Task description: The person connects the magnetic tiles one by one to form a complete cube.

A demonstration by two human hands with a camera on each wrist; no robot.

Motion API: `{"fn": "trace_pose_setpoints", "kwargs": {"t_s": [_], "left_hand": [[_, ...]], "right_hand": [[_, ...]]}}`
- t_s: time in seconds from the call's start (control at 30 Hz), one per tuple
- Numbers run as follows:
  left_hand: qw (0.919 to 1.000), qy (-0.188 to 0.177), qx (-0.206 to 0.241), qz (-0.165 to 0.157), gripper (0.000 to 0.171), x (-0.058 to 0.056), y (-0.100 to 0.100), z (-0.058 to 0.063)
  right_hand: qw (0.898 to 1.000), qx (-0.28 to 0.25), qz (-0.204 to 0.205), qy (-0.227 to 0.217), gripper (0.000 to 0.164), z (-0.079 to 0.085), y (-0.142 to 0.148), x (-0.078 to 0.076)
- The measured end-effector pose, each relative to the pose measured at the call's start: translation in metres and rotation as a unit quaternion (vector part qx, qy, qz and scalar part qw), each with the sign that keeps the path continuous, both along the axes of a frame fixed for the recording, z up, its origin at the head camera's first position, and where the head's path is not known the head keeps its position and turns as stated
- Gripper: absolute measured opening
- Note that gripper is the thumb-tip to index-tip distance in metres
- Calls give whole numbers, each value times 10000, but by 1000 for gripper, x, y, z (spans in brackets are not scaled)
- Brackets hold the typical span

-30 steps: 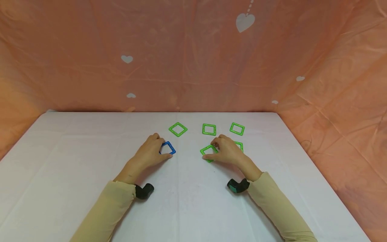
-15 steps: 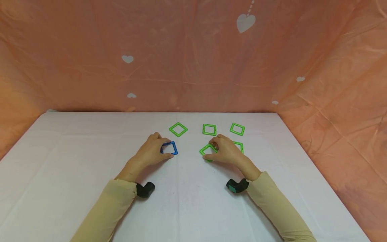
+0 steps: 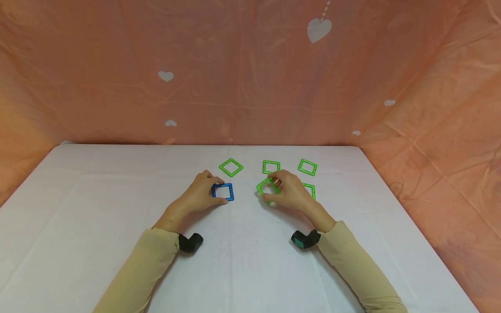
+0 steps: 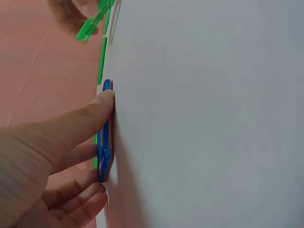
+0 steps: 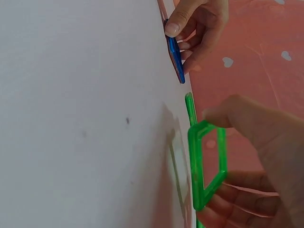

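In the head view, my left hand (image 3: 197,191) pinches a blue square magnetic tile frame (image 3: 232,191) between thumb and fingers, low at the table. The left wrist view has that blue tile (image 4: 107,128) edge-on near the white surface. My right hand (image 3: 291,191) holds a green square tile frame (image 3: 262,183) by thumb and fingers. Tilted and raised off the table, this green tile (image 5: 194,161) casts a shadow below it in the right wrist view. A gap separates the two held tiles.
Behind the hands lie three green tile frames: one turned like a diamond (image 3: 225,163), a middle one (image 3: 264,167) and a right one (image 3: 300,164). Another green tile (image 3: 313,191) is partly hidden by my right hand. A pink curtain (image 3: 235,87) hangs past the white table's (image 3: 235,269) far edge.
My left hand has shifted slightly right, and the blue tile has turned to sit squarer to the table. The green tile in my right hand has risen and moved slightly left.
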State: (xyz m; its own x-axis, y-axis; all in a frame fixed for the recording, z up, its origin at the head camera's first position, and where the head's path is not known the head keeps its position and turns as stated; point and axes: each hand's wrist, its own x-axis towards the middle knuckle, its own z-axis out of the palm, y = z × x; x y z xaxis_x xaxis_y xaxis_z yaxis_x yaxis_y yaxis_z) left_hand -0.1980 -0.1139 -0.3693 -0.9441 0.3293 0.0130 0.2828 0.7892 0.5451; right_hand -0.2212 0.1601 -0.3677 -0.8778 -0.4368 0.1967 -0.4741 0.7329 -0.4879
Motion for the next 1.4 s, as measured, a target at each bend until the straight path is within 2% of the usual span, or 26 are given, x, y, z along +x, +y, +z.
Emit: {"fn": "trace_pose_setpoints", "kwargs": {"t_s": [0.37, 0.6, 0.87, 1.0, 1.4], "left_hand": [[9998, 32, 185, 82, 56, 0, 6, -2], [9993, 95, 264, 234, 55, 0, 12, 0], [9992, 88, 308, 260, 54, 2, 15, -1], [9990, 114, 318, 301, 53, 2, 15, -1], [9985, -20, 425, 347, 53, 2, 15, 0]], "right_hand": [[9985, -516, 46, 161, 56, 0, -6, -3], [9956, -935, 116, -23, 58, 1, -11, -5], [9912, -1311, 187, -76, 63, -2, -18, -6], [9873, -1546, 369, -68, 64, -2, -24, -8], [9736, -2044, 867, -539, 62, -8, -30, -11]]}}
